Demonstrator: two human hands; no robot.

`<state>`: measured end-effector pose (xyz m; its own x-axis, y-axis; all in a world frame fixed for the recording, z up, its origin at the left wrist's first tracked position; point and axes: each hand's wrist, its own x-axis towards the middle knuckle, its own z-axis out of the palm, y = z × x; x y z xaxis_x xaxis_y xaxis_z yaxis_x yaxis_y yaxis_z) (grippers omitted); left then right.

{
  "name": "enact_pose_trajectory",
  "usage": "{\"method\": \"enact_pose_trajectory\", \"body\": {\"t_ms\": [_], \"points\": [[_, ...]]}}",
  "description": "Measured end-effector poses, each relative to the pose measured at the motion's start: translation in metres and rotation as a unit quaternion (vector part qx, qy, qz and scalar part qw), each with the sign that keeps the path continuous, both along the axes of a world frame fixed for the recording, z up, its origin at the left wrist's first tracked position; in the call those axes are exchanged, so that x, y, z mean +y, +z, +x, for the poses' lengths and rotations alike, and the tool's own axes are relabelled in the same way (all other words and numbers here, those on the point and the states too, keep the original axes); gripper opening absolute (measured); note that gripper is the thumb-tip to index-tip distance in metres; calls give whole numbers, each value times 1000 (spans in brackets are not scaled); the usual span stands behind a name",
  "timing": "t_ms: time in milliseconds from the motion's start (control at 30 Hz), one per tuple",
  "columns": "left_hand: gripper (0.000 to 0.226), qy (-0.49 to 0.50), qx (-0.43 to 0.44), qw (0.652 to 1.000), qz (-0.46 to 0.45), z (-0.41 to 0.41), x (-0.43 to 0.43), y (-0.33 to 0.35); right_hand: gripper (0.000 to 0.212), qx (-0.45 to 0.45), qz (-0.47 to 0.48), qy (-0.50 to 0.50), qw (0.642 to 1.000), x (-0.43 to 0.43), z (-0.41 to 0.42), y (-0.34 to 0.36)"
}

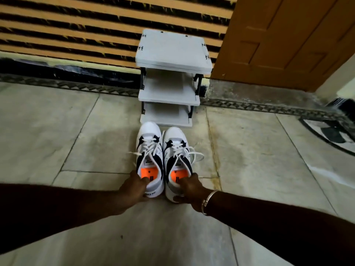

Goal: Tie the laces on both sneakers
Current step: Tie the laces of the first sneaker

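Two white sneakers with dark panels and orange insoles stand side by side on the stone-tiled floor (249,150), laces loose. The left hand (134,187) grips the left sneaker (148,143) by its heel, fingers inside the collar; the right hand (189,189) grips the right sneaker (175,137) likewise.

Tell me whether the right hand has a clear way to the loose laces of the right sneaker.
Probably yes. The right hand grips the right sneaker at its heel, and the loose laces lie just ahead with nothing over them; it would have to let go first.
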<state>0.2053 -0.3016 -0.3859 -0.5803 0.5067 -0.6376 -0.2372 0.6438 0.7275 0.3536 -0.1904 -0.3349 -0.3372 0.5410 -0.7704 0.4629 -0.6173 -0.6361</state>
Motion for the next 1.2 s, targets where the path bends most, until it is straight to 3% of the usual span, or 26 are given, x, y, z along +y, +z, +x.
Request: {"method": "enact_pose_trajectory", "body": {"t_ms": [67,133,233,300,333,367,433,500,600,667,700,800,867,900,967,1067,1133,1200], "points": [[42,-45,-16,999,5,-2,-3,6,15,-7,-42,10,999,-2,-1,1],[41,-26,-16,1000,-2,-3,-3,5,18,-16,-63,11,998,-6,-4,-6],[45,-1,-4,999,-36,-10,3,7,82,-67,38,46,996,-8,0,-30],[58,-73,58,994,-50,-9,0,14,98,-95,235,146,956,-6,9,-34],[69,-148,140,977,-55,-9,-6,17,98,-86,346,195,913,-3,14,-30],[80,-231,256,938,-49,-10,-11,18,92,-63,449,243,857,3,18,-29],[90,-319,465,826,-6,-13,-20,24,66,-44,591,344,728,16,21,-20],[75,-376,546,748,40,-20,-25,19,42,-57,657,437,611,23,22,-22],[48,-458,635,621,35,-23,-29,10,45,-82,697,520,487,29,23,-29],[36,-476,666,575,12,-22,-29,16,52,-89,710,555,423,31,25,-29],[33,-482,669,566,11,-22,-28,20,53,-89,717,558,408,33,26,-28],[29,-474,677,562,28,-27,-25,28,51,-88,713,568,401,35,30,-21],[29,-472,661,582,52,-25,-26,30,53,-89,702,576,409,35,34,-15],[31,-465,641,608,61,-22,-26,33,55,-87,698,567,429,35,33,-11],[36,-421,586,688,75,-22,-23,43,52,-69,689,511,509,37,27,-3],[41,-308,460,831,63,-38,-11,44,32,-19,628,407,662,39,6,4],[40,-251,378,891,7,-50,-1,49,29,-7,513,388,766,40,-18,10],[35,-220,272,935,-53,-50,9,55,35,-32,368,398,840,37,-44,14]]}}
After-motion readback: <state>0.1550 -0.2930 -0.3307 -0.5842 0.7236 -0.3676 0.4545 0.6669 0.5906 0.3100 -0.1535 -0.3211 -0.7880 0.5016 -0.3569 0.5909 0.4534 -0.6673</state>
